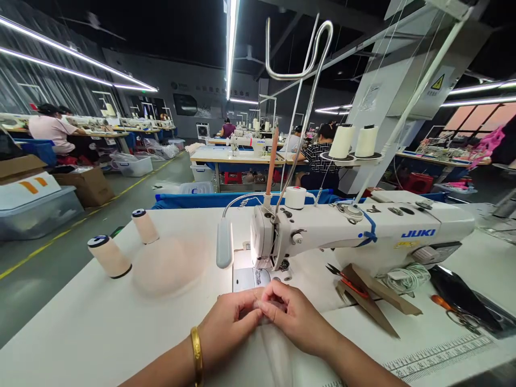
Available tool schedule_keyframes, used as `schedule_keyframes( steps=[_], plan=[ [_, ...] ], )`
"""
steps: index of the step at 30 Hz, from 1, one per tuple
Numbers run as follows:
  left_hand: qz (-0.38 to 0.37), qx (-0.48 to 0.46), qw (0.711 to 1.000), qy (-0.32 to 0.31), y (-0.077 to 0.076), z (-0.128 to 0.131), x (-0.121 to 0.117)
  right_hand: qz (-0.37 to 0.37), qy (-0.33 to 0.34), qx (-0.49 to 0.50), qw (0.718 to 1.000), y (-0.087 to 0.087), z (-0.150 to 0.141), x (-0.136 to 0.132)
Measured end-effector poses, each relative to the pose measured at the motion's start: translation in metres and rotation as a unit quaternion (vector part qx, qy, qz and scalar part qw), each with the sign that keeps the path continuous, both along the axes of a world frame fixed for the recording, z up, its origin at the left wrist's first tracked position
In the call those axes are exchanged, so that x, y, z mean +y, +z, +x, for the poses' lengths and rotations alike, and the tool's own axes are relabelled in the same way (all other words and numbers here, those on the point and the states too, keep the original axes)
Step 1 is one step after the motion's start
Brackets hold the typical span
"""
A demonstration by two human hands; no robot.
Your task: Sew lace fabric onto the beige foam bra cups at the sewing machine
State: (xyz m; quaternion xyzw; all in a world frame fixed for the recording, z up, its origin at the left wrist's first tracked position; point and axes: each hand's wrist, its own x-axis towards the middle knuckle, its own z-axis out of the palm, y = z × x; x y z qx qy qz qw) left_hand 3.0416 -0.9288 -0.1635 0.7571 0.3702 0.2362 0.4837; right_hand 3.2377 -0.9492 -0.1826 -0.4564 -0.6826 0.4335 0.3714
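Observation:
My left hand, with a gold bangle on the wrist, and my right hand meet fingertip to fingertip in front of the sewing machine's needle. Both pinch the near end of a thin, pale, sheer fabric piece that lies on the white table and runs back toward me between my forearms. The white JUKI sewing machine stands just behind my hands, its lamp lighting the needle plate. A pale padded cup rests left of the needle.
Two cream thread cones stand on the table's left. Scissors, brown card pieces, a coiled white cord and a dark bag lie on the right. Other people sit at sewing tables behind. Boxes and bins line the aisle at left.

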Motion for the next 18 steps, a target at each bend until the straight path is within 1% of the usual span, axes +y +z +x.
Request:
schedule_keyframes(
  steps=[2,3,5,10,14,18],
  plan=[
    [0.027,0.017,0.997,0.067,-0.0054,0.0006,-0.0001,0.008,-0.006,-0.004,1.0,-0.0016,-0.0006,-0.0009],
    [0.029,0.018,0.995,0.093,-0.0073,0.0012,-0.0006,0.011,-0.012,-0.004,1.0,-0.0016,-0.0009,-0.0012],
    [0.013,0.001,0.993,0.119,-0.0093,0.0024,-0.0017,0.014,-0.024,-0.002,1.0,-0.0013,-0.0015,-0.0014],
    [-0.012,-0.032,0.991,0.132,-0.0103,0.0056,-0.0032,0.026,-0.035,0.004,0.999,-0.0016,-0.003,-0.0021],
    [-0.008,-0.033,0.988,0.153,-0.0096,0.0075,-0.0022,0.063,-0.041,-0.002,0.997,-0.0027,-0.0039,-0.003],
    [-0.012,-0.034,0.989,0.145,-0.0082,0.0081,-0.0013,0.093,-0.05,-0.016,0.994,-0.005,-0.0039,-0.0037]
  ],
)
